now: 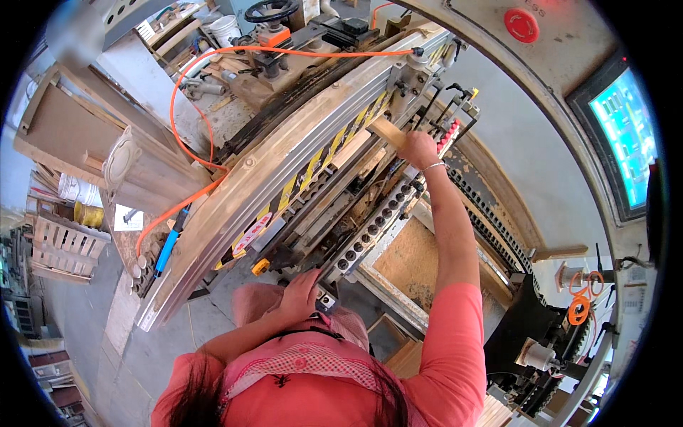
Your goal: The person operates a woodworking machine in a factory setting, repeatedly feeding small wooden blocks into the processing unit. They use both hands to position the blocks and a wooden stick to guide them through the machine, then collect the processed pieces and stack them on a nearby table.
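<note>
Nearest me, my left hand [302, 288] rests curled on the near edge of the woodworking machine [284, 206], beside a small control box [326, 302]; whether it grips anything I cannot tell. Farther out, my right hand [418, 148] is closed around the end of a pale wooden strip [388, 132], held against the striped rail [313, 167]. I judge I'm seating the piece; next it needs lining up squarely under the rail.
</note>
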### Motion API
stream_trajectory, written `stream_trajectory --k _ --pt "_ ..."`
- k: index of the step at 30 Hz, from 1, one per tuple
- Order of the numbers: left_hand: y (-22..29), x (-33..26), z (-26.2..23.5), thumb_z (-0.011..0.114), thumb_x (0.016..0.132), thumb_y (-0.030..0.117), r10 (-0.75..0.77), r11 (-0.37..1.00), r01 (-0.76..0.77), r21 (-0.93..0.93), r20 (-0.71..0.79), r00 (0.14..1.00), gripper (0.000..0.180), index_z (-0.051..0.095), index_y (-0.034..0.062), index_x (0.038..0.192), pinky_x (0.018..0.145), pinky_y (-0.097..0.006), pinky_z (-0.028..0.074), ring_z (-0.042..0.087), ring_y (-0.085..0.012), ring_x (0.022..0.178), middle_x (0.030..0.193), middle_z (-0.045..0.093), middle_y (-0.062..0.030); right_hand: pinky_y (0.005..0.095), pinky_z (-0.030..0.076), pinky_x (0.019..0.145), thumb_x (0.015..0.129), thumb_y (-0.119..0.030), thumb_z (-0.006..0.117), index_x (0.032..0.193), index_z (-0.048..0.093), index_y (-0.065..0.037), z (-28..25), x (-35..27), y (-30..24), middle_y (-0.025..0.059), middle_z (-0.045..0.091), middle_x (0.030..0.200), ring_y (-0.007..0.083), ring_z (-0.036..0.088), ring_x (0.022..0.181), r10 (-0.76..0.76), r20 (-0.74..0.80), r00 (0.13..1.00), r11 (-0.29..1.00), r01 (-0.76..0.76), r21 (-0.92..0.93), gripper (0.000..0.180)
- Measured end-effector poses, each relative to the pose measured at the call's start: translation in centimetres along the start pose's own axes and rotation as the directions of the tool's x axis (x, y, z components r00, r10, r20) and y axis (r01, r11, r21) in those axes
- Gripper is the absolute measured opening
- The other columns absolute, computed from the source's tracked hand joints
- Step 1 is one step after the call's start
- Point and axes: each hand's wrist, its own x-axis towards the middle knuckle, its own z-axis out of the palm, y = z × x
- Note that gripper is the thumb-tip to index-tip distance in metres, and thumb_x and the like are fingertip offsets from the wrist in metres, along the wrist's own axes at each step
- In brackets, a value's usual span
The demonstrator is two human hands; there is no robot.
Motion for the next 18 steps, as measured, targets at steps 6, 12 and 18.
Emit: stream_trajectory --k 6,12,18 --pt "0.0 0.2 -0.1 0.049 0.081 0.007 -0.015 1.0 0.015 -0.018 0.016 1.0 0.044 0.043 -0.0022 0.123 0.091 -0.045 0.041 0.05 -0.0405 0.105 0.117 0.051 -0.0231 0.0398 0.053 0.069 0.063 -0.033 0.067 0.073 0.067 -0.002 0.5 -0.3 -0.4 0.0181 0.065 0.075 0.0332 0.064 0.074 -0.06 -0.02 0.998 0.998 0.059 -0.033 0.033" --pt "0.1 0.3 -0.1 0.048 0.081 0.007 -0.027 0.999 0.028 -0.032 0.031 0.999 0.044 0.042 -0.0019 0.123 0.092 -0.046 0.04 0.049 -0.0414 0.106 0.118 0.051 -0.0237 0.0391 0.053 0.069 0.06 -0.032 0.07 0.071 0.067 -0.002 0.1 -0.4 -1.1 0.0178 0.065 0.075 0.0332 0.064 0.074 -0.007 -0.033 0.999 1.0 0.007 -0.006 0.032" --pt "0.6 0.2 -0.2 0.048 0.081 0.007 -0.049 0.998 0.05 -0.038 0.03 0.998 0.044 0.041 -0.0025 0.123 0.091 -0.046 0.04 0.049 -0.0413 0.105 0.118 0.05 -0.0241 0.0385 0.053 0.071 0.059 -0.036 0.072 0.072 0.067 -0.001 -0.4 -0.2 -2.2 0.0183 0.065 0.077 0.0319 0.064 0.075 0.07 -0.038 0.997 0.997 -0.069 0.039 0.037"
